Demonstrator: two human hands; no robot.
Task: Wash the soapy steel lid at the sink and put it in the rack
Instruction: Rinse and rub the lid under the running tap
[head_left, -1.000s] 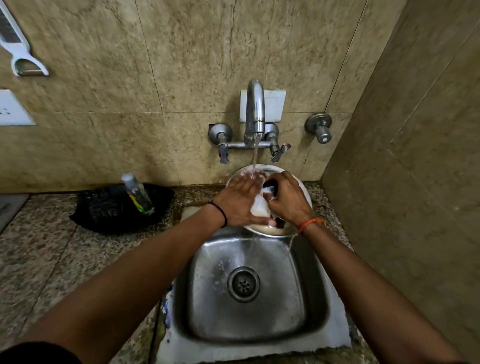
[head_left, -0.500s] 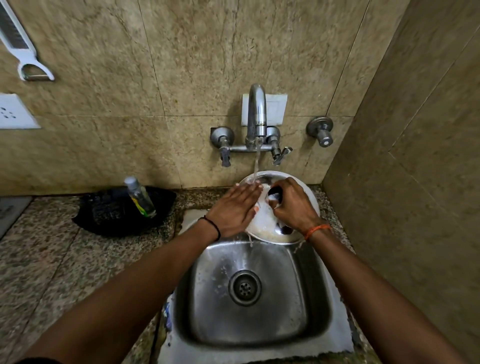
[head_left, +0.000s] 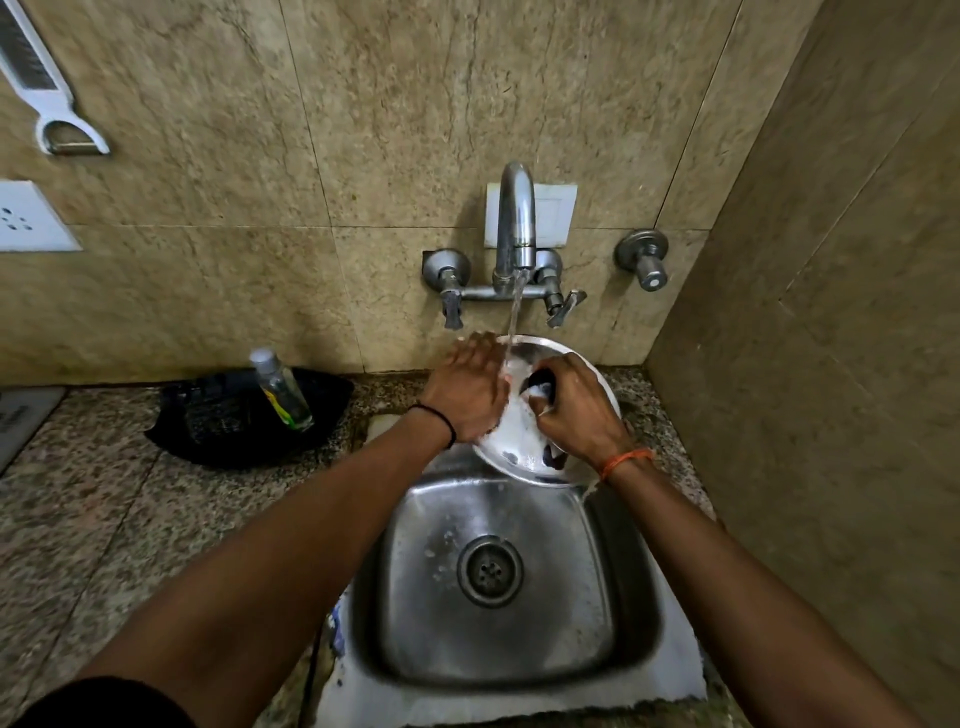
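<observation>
Change since the earlier frames: the left hand (head_left: 467, 392), a second ago bunched against the right over the lid's middle with foam between them, has flattened and slid up toward the lid's far left rim. Foam cover on the steel is thinner than before; bare metal shows along the top rim.

Steel lid (head_left: 524, 447): held tilted over the back edge of the sink (head_left: 498, 670), face toward the camera, under the running tap (head_left: 514, 218). The water stream (head_left: 511, 322) lands on its upper part, just beside the left fingers. White suds remain over the centre and lower face.

Left hand: palm down on the lid, fingers straight and close together, rubbing or pressing the surface; holds nothing.

Right hand (head_left: 576, 410): fingers curled round the dark knob (head_left: 540, 384) at the lid's centre, gripping it; this hand carries the lid's weight.

Rack: a black, basket-like item (head_left: 223, 421) lies on the granite counter (head_left: 104, 519) to the left, with a clear bottle (head_left: 283, 389) standing in it. Whether this is the rack is unclear.

Also present: white peeler (head_left: 47, 88) hanging on the wall tiles; wall socket (head_left: 26, 218); spare valve (head_left: 644, 260).

Judgement: rinsing is under way, not finished. Remaining suds likely need the lid turned under the stream before racking. A wet knob may slip.
</observation>
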